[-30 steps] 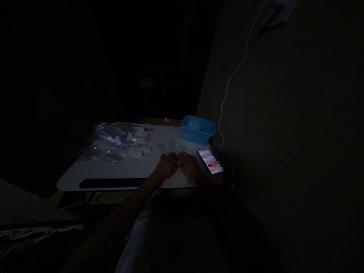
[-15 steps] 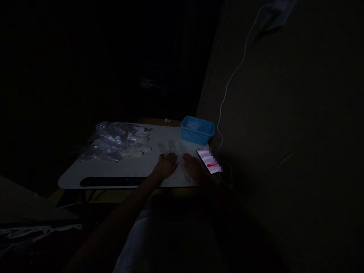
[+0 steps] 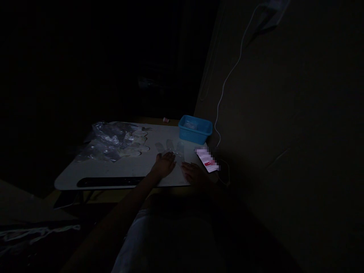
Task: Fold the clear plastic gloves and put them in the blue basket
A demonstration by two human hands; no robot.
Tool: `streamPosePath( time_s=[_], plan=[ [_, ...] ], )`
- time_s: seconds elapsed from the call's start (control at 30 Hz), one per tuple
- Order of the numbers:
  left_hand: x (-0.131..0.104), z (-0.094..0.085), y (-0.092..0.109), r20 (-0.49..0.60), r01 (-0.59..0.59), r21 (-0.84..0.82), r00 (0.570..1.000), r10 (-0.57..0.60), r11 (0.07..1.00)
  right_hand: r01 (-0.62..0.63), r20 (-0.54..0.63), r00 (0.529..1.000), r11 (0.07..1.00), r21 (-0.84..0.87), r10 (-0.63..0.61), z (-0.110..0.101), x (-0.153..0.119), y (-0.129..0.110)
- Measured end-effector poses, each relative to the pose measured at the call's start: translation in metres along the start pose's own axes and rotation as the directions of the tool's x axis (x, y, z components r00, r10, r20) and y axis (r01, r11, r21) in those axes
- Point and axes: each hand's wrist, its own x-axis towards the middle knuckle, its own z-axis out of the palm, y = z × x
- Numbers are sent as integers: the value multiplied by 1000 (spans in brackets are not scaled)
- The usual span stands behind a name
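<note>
In dim light, a thin clear plastic piece lies on the white table; its far edge has rounded, finger-like shapes, but the dark keeps me from telling its kind. My left hand rests palm down at its near left side, fingers stretched out. My right hand lies low over the table near its right side, with its fingers extended and nothing visible in them. To the left, crumpled clear plastic covers part of several pale, finger-shaped pieces.
A blue basin with something clear inside stands at the back right corner. A lit phone lies by the right edge. A white cable hangs along the wall. A small pinkish object sits behind the table.
My right hand has drawn back toward me and slightly away from the left hand. More of the clear plastic shows. The left hand stays nearly in place; the view has shifted a little.
</note>
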Motion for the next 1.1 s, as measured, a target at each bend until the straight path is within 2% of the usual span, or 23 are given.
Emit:
streamPosePath(
  time_s=[0.17, 0.4, 0.57, 0.67, 0.77, 0.93, 1.1],
  plan=[
    [0, 0, -1, 16, 8, 14, 1000, -8, 1000, 48, 32, 998, 998, -31, -47, -6, -21, -6],
    [2, -2, 0, 19, 5, 28, 1000, -6, 1000, 142, 16, 990, 985, -101, -141, 0, -61, -5],
    [1, -3, 1, 21, 9, 22, 1000, -10, 1000, 163, -98, 981, 984, -67, -169, -1, -80, -7],
    [1, -2, 0, 23, 10, 19, 1000, -11, 1000, 148, -185, 971, 988, -38, -152, -3, -77, -7],
    [2, -1, 0, 23, 10, 19, 1000, -10, 1000, 85, -188, 978, 995, -46, -92, -5, -59, -9],
    [1, -1, -1, 17, 2, 23, 1000, -2, 1000, 91, -32, 995, 994, -56, -92, -6, -31, -19],
    [1, -2, 0, 11, -2, 14, 1000, 2, 1000, 133, 59, 990, 988, -75, -129, -8, -36, -28]
  ],
)
